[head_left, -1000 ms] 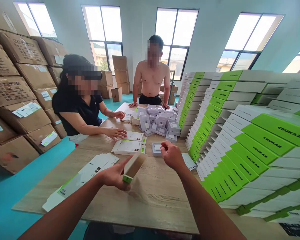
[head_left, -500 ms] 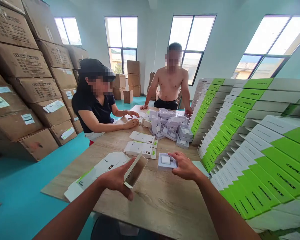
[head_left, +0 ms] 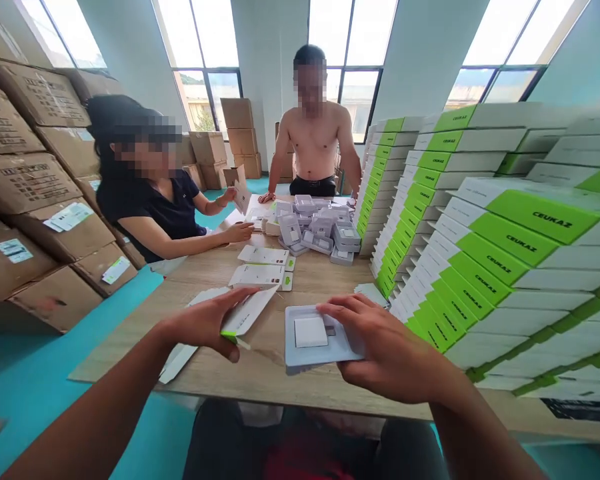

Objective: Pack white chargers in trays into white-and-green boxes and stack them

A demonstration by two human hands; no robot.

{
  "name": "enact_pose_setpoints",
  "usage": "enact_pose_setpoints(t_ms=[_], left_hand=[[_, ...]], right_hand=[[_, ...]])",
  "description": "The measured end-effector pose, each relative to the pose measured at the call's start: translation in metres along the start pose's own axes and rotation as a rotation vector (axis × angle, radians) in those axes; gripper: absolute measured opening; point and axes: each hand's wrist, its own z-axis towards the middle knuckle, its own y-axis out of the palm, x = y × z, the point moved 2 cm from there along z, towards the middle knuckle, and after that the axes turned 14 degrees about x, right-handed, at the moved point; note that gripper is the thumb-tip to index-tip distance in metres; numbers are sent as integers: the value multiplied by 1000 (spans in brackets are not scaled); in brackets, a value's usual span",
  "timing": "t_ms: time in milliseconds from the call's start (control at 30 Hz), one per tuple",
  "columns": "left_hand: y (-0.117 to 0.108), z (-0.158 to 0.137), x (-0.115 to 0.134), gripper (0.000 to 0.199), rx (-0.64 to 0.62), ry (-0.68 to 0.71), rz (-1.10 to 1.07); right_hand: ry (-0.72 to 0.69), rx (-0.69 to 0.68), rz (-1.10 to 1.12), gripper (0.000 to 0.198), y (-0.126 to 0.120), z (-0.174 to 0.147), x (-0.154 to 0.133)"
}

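Observation:
My left hand (head_left: 205, 325) is closed around the side of a white and green carton (head_left: 253, 310), its printed face turned up. Between my right thumb and fingers is a pale plastic tray (head_left: 293, 353), tilted a little above the table. In that tray sits a white square block (head_left: 310, 331), seemingly a charger. My right hand (head_left: 385, 343) grips the tray's right end and hides that part. Tray and carton are side by side, with a gap between them. Flattened cartons (head_left: 177, 360) lie partly under my left hand.
Two more cartons (head_left: 257, 275) lie ahead of my hands. Beyond them is a heap of filled plastic trays (head_left: 315, 227). Tall stacks of green-and-white boxes (head_left: 500, 260) line the right side. One co-worker (head_left: 150, 213) sits at the left; another person (head_left: 313, 140) stands opposite.
My right hand has picked up the tray from the table and brought it nearer. The carton in my left hand has turned, its open end now out of sight. The seated co-worker has raised a carton.

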Motion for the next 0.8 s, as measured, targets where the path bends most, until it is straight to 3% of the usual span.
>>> enact_pose_setpoints(t_ms=[133,267,467,567,700,800], left_hand=[[-11,5,9,131,-116,-9,16],[0,16,26,131,-176,20,73],[28,28,43,125,-102,42,187],[42,31,51,120,-99,21,216],[47,33,62,118,-76,70,88],[47,32,71,104,-155,142,-195]], right_hand=[[35,14,108,75,2,-13,3],[60,15,161,72,9,-13,4],[250,72,-7,67,33,-14,7],[321,112,-23,73,48,-16,3],[171,247,315,100,57,-22,7],[143,420,568,101,62,-34,24]])
